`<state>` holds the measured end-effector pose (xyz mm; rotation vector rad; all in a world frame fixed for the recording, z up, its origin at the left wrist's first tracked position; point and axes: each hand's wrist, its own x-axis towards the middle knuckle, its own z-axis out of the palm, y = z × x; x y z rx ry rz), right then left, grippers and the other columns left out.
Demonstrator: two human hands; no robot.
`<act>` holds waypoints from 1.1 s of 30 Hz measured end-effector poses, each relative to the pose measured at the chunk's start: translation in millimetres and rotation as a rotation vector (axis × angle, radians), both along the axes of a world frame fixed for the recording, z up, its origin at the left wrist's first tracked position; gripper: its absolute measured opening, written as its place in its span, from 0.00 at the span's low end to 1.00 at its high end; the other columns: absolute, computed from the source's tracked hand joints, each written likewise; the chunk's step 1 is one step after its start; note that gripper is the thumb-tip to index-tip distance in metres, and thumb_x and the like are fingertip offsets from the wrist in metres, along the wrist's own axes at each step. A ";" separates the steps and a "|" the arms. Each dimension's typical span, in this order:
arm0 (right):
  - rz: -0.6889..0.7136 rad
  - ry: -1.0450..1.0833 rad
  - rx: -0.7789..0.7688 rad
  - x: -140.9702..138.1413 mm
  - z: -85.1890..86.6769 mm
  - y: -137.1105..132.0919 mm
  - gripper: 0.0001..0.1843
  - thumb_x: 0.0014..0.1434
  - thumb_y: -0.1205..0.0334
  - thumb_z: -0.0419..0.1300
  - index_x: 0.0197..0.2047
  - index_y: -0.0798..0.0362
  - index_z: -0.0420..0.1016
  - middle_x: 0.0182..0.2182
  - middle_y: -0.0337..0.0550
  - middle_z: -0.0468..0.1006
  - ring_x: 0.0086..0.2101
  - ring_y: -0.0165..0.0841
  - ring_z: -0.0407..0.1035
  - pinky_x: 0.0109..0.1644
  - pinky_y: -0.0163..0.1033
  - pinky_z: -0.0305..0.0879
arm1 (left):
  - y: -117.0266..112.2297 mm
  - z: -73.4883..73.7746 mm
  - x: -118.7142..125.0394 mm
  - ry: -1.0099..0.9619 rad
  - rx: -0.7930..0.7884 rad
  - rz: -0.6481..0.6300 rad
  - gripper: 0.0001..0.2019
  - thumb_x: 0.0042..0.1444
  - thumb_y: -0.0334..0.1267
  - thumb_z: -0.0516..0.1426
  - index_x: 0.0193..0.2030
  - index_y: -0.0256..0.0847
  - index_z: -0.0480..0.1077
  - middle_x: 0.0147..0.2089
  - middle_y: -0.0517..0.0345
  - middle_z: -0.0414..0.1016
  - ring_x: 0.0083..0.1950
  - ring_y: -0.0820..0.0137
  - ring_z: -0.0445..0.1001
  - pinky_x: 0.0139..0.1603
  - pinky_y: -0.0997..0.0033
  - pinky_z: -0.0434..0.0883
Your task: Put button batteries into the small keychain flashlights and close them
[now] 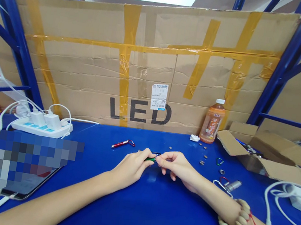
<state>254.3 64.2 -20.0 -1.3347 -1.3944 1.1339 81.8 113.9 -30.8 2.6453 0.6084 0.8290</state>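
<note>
Green tube (150, 159) left of loaded box (258, 165)

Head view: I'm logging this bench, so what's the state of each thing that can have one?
Left hand: pinching the green tube.
Right hand: pinched at the tube's end.
Green tube: held.
Red carabiner tube: lying on its side.
Drink bottle: upright, capped.
Cardboard box: open, flaps spread.
Power strip: chargers plugged in.
Green carabiner: lying down, gate unclear.
Touchscreen device: lying flat, partly pixelated.
</note>
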 end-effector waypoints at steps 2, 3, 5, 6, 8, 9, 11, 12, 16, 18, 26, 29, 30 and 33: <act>0.009 0.022 -0.006 1.8 -1.3 1.3 0.20 0.41 0.47 0.65 0.26 0.58 0.73 0.17 0.35 0.67 0.18 0.20 0.58 0.14 0.24 0.49 | -0.4 1.0 -0.1 0.001 -0.067 -0.013 0.05 0.61 0.34 0.45 0.39 0.41 0.60 0.41 0.56 0.73 0.38 0.69 0.72 0.37 0.72 0.67; 0.012 0.027 -0.012 2.5 -1.5 1.8 0.20 0.41 0.47 0.65 0.26 0.58 0.73 0.18 0.35 0.68 0.18 0.21 0.58 0.14 0.24 0.49 | -0.5 1.4 -0.2 0.003 -0.092 -0.020 0.05 0.61 0.34 0.45 0.40 0.41 0.60 0.41 0.56 0.73 0.39 0.69 0.72 0.38 0.72 0.67; 0.020 0.031 -0.031 3.6 -0.9 2.1 0.20 0.41 0.47 0.65 0.26 0.57 0.74 0.18 0.35 0.68 0.19 0.21 0.59 0.14 0.25 0.48 | -0.5 2.1 -0.6 0.004 -0.123 -0.035 0.06 0.61 0.34 0.45 0.41 0.42 0.61 0.42 0.56 0.73 0.40 0.69 0.73 0.38 0.71 0.67; 0.025 0.032 -0.047 4.2 -0.2 2.1 0.19 0.41 0.47 0.65 0.26 0.57 0.74 0.18 0.35 0.67 0.19 0.21 0.58 0.14 0.25 0.47 | -0.3 2.2 -0.7 0.003 -0.135 -0.045 0.06 0.61 0.34 0.45 0.42 0.42 0.61 0.43 0.56 0.73 0.41 0.69 0.73 0.39 0.71 0.67; 0.042 0.034 -0.089 5.5 1.3 1.8 0.20 0.41 0.47 0.65 0.26 0.57 0.74 0.18 0.35 0.67 0.19 0.20 0.57 0.14 0.24 0.46 | 0.1 2.2 -0.9 0.004 -0.152 -0.068 0.08 0.61 0.34 0.46 0.45 0.42 0.61 0.44 0.56 0.73 0.42 0.69 0.72 0.41 0.71 0.68; 0.053 0.033 -0.112 6.4 1.8 1.7 0.20 0.40 0.47 0.66 0.25 0.57 0.74 0.18 0.35 0.67 0.19 0.20 0.57 0.15 0.24 0.45 | 0.5 1.9 -0.9 0.007 -0.154 -0.081 0.09 0.61 0.34 0.46 0.47 0.43 0.61 0.45 0.56 0.73 0.43 0.69 0.72 0.42 0.71 0.68; 0.076 0.021 -0.147 8.1 2.0 1.7 0.20 0.39 0.47 0.66 0.25 0.57 0.73 0.18 0.34 0.66 0.18 0.19 0.56 0.14 0.24 0.44 | 1.5 1.1 -0.8 0.013 -0.141 -0.114 0.12 0.61 0.33 0.46 0.50 0.44 0.61 0.48 0.57 0.72 0.46 0.69 0.72 0.45 0.71 0.67; 0.083 0.011 -0.156 8.8 1.6 1.8 0.20 0.39 0.47 0.66 0.24 0.57 0.73 0.17 0.34 0.66 0.18 0.19 0.55 0.14 0.24 0.43 | 2.2 0.6 -0.7 0.015 -0.126 -0.134 0.13 0.61 0.33 0.46 0.52 0.45 0.60 0.49 0.57 0.72 0.47 0.69 0.71 0.46 0.71 0.67; 0.076 -0.032 -0.152 9.8 -1.1 2.3 0.20 0.40 0.46 0.65 0.24 0.57 0.73 0.15 0.32 0.64 0.16 0.18 0.52 0.14 0.25 0.43 | 4.6 -1.0 -0.3 -0.001 -0.063 -0.192 0.14 0.61 0.32 0.46 0.52 0.45 0.63 0.51 0.57 0.71 0.50 0.70 0.70 0.49 0.72 0.66; 0.072 -0.046 -0.148 8.6 -1.7 2.3 0.19 0.41 0.47 0.65 0.23 0.57 0.72 0.15 0.32 0.64 0.16 0.18 0.52 0.14 0.24 0.43 | 4.8 -0.8 0.0 0.000 -0.059 -0.186 0.13 0.61 0.32 0.46 0.50 0.44 0.64 0.49 0.58 0.72 0.47 0.70 0.71 0.47 0.73 0.66; -0.044 -0.139 -0.050 0.7 -2.3 5.3 0.21 0.43 0.44 0.62 0.22 0.56 0.68 0.15 0.33 0.64 0.16 0.20 0.56 0.14 0.25 0.51 | 1.3 4.3 0.8 0.052 -0.128 -0.022 0.12 0.61 0.35 0.44 0.47 0.43 0.63 0.38 0.58 0.73 0.37 0.70 0.71 0.39 0.73 0.66; -0.097 -0.252 0.074 1.7 -4.2 8.1 0.21 0.43 0.44 0.62 0.21 0.56 0.68 0.14 0.34 0.65 0.15 0.23 0.58 0.15 0.27 0.54 | 1.4 4.3 1.0 0.077 -0.131 0.008 0.12 0.61 0.36 0.42 0.47 0.42 0.62 0.33 0.59 0.71 0.34 0.70 0.70 0.37 0.73 0.65; -0.116 -0.296 0.142 2.5 -4.8 8.9 0.21 0.44 0.45 0.63 0.21 0.56 0.69 0.14 0.34 0.65 0.15 0.23 0.59 0.16 0.28 0.54 | 1.7 3.9 1.1 0.075 -0.130 0.011 0.12 0.61 0.36 0.42 0.46 0.42 0.62 0.32 0.59 0.70 0.33 0.71 0.69 0.37 0.73 0.65; -0.157 -0.401 0.388 5.4 -5.4 9.6 0.17 0.45 0.49 0.64 0.27 0.56 0.73 0.19 0.37 0.71 0.17 0.23 0.61 0.19 0.29 0.56 | 3.6 2.1 1.4 0.044 -0.133 0.009 0.11 0.61 0.36 0.41 0.45 0.42 0.62 0.30 0.61 0.68 0.32 0.72 0.67 0.36 0.73 0.63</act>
